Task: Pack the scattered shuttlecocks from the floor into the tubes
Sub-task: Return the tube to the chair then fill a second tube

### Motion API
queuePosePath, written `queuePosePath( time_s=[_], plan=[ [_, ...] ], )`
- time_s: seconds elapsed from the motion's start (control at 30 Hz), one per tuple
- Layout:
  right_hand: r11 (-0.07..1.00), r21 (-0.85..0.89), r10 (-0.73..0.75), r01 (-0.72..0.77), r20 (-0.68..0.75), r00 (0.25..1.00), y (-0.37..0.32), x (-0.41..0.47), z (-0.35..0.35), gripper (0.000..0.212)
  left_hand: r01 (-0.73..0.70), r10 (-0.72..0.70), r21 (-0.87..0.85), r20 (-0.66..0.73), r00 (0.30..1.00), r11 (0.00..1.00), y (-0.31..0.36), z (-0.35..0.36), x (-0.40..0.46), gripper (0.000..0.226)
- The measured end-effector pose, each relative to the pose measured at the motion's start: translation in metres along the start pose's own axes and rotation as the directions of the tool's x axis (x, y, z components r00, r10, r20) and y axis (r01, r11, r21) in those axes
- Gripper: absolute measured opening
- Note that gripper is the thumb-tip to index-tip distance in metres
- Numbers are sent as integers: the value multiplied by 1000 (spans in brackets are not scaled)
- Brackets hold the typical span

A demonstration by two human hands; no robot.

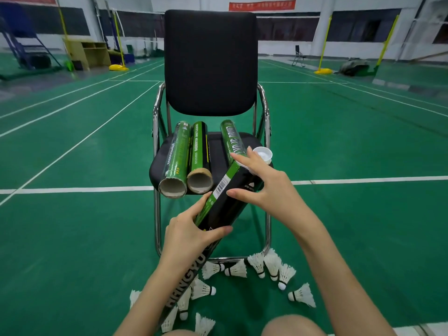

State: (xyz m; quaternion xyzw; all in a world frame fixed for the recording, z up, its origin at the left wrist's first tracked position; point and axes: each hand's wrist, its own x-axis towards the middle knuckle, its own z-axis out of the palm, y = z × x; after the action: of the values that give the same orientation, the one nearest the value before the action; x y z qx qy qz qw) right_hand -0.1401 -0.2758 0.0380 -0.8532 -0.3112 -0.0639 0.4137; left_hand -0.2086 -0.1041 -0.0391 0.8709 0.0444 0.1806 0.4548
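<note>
Green court floor (pixel 339 146), white lines, net posts at the far sides; black chair (pixel 210 61) stands straight ahead. Left hand (pixel 191 232) grips a black-and-green tube (pixel 224 202) round its middle, thumb on top, fingers curled beneath; tube runs diagonally, lower end toward the body, upper end up and right of that grip, over the seat's front edge. Right hand (pixel 264 183) is at the upper end, just beyond the left grip: fingers spread, half curled, forefinger and thumb on or near a white cap (pixel 243 166). Cannot tell whether the cap is pinched or only touched. A second white cap (pixel 263 154) sits just past the right fingertips on the seat. Three more tubes (pixel 188 157) lie on the seat beyond both grips, two with open ends showing. Shuttlecocks (pixel 269 267) lie scattered on the floor below the grips, near the chair's feet, none in hand. Judgement: opening step, no packing begun. Risks: one-hand hold at mid-length lets the tube twist when the cap is pulled; a freed cap could drop among the shuttlecocks; a knock could roll the seat tubes off the front edge.
</note>
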Motion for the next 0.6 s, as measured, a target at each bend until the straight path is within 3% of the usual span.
queuePosePath(
  time_s=[0.27, 0.47, 0.6],
  plan=[
    [995, -94, 32, -39, -68, 997, -8, 1, 7, 83, -9, 9, -43, -19, 1000, 999, 2, 1, -1, 79],
    [985, -168, 17, -30, -80, 997, -1, -4, 8, 78, -7, 7, 2, -12, 1000, 1000, 2, 4, -2, 77],
    [992, -120, 16, -27, -92, 996, 3, -5, 12, 74, 10, -9, 28, -31, 999, 1000, 4, 4, -3, 77]
  ],
)
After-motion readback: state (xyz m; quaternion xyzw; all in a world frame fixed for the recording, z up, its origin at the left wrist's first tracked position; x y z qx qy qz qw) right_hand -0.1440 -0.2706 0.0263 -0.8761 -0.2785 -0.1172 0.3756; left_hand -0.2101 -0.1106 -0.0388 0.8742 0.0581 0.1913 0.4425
